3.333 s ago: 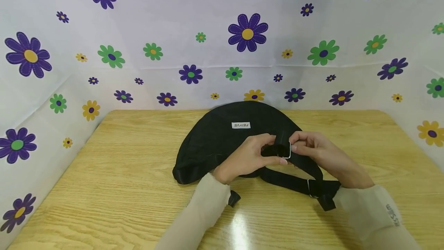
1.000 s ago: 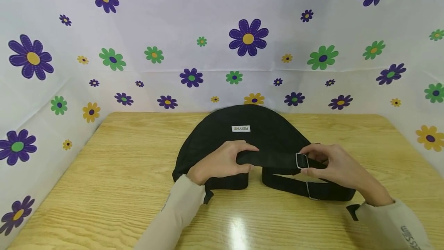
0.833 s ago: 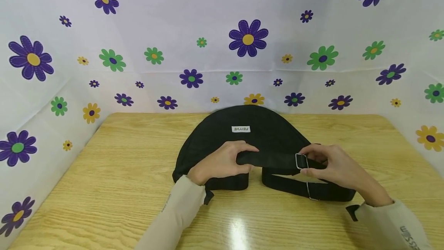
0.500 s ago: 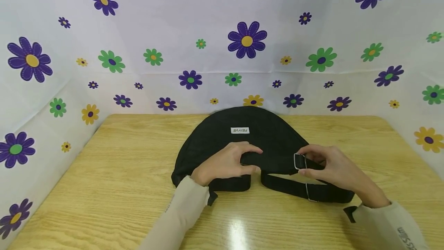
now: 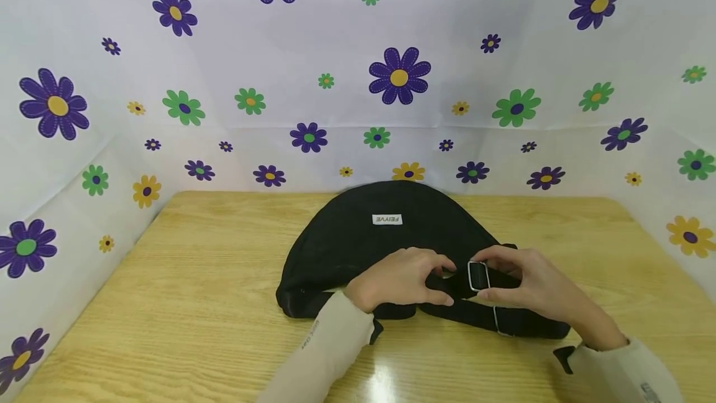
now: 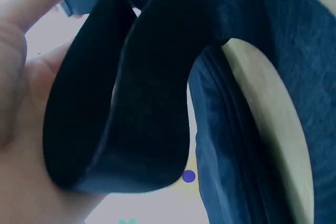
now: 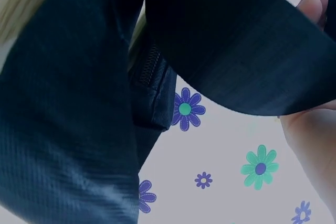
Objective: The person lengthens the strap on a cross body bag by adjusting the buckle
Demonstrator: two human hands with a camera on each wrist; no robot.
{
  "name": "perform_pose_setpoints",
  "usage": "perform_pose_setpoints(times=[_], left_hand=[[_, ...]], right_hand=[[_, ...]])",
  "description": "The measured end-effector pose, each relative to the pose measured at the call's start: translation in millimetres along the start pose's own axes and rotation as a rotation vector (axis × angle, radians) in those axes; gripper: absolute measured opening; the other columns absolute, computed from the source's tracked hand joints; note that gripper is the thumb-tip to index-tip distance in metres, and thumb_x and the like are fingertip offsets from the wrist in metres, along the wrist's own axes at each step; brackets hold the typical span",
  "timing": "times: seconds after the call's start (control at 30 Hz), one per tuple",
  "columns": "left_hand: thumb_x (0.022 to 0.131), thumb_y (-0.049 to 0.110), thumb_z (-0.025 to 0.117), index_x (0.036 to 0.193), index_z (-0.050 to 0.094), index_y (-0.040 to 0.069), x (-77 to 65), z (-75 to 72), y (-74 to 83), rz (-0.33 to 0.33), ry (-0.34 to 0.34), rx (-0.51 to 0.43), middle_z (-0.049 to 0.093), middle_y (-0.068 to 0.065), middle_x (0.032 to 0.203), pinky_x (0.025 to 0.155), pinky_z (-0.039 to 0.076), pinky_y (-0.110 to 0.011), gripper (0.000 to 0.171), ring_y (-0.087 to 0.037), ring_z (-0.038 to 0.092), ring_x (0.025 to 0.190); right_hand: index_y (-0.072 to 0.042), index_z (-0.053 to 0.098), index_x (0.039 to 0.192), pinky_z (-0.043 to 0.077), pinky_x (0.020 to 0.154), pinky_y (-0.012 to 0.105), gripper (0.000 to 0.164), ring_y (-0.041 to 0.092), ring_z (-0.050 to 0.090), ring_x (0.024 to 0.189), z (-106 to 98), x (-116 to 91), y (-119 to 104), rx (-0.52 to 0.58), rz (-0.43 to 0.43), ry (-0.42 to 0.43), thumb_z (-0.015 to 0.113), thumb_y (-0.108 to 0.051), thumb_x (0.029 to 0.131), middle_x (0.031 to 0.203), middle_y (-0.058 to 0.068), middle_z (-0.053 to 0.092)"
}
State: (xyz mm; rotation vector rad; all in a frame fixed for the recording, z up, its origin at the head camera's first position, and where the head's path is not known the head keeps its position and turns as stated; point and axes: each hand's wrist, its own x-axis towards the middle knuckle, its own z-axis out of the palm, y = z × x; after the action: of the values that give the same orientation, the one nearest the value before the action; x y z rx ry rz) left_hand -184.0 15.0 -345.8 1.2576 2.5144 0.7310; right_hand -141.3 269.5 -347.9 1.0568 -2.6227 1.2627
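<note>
A small staged recording booth is shown, not a lived-in room. A wooden table [image 5: 168, 303] with a pale, glossy grain is enclosed on 3 sides by white sheets [image 5: 313, 30] printed with purple, green and yellow flowers [image 5: 399, 75]. The sheets are hung behind the table and to both sides of it, and creases and seams are seen where they meet its edges. No furniture, shelves or windows are seen around the table. A glare spot [image 5: 386, 372] from overhead light is reflected on the near part of the table. The same flowered sheet is seen past the table in the right wrist view [image 7: 220, 171].
</note>
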Motion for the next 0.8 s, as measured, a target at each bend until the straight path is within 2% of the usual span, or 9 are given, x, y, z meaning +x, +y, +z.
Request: perform_pose_setpoints(times=[0.13,0.27,0.47,0.67,0.8], left_hand=[[0.089,0.033,0.081,0.128,0.068,0.014,4.7,5.3,4.5,-0.012,0.018,0.003,0.065,0.006,0.110,0.081,0.046,-0.017,0.045,-0.005,0.059,0.100],[0.088,0.036,0.082,0.123,0.069,0.014,8.6,8.2,6.9,-0.020,0.006,-0.006,0.060,0.008,0.106,0.077,0.045,-0.015,0.044,-0.003,0.054,0.090],[0.089,0.032,0.081,0.119,0.064,0.014,7.9,10.3,5.3,-0.059,-0.008,-0.020,0.060,0.006,0.107,0.075,0.045,-0.017,0.039,-0.005,0.054,0.088],[0.093,0.022,0.077,0.129,0.060,0.008,7.4,12.5,4.3,-0.074,-0.041,-0.061,0.058,0.006,0.073,0.063,0.044,-0.017,0.043,-0.005,0.052,0.062],[0.095,0.021,0.075,0.128,0.064,0.006,7.2,14.6,2.5,-0.055,-0.062,-0.091,0.058,0.007,0.066,0.059,0.043,-0.016,0.038,-0.003,0.050,0.054]], right_hand=[[0.000,0.064,0.119,0.051,0.069,0.021,0.043,0.009,0.064,0.077,0,-1,0,0.007,-0.009,-0.008,0.083,0.003,0.080,0.094,-0.006,0.070],[0.001,0.065,0.120,0.052,0.072,0.020,0.044,0.009,0.064,0.081,0,-2,1,-0.001,-0.017,-0.019,0.083,0.002,0.080,0.097,-0.004,0.071],[0.004,0.063,0.120,0.053,0.071,0.023,0.042,0.006,0.062,0.081,-2,-3,2,-0.021,0.030,-0.073,0.082,-0.002,0.083,0.098,-0.004,0.070],[0.003,0.061,0.122,0.053,0.071,0.026,0.041,0.004,0.059,0.085,-5,-11,12,-0.086,0.095,-0.161,0.080,-0.008,0.088,0.101,-0.005,0.067],[0.006,0.062,0.122,0.055,0.073,0.027,0.031,0.003,0.062,0.089,-13,-19,19,-0.120,0.127,-0.178,0.071,-0.007,0.095,0.103,-0.001,0.069]])
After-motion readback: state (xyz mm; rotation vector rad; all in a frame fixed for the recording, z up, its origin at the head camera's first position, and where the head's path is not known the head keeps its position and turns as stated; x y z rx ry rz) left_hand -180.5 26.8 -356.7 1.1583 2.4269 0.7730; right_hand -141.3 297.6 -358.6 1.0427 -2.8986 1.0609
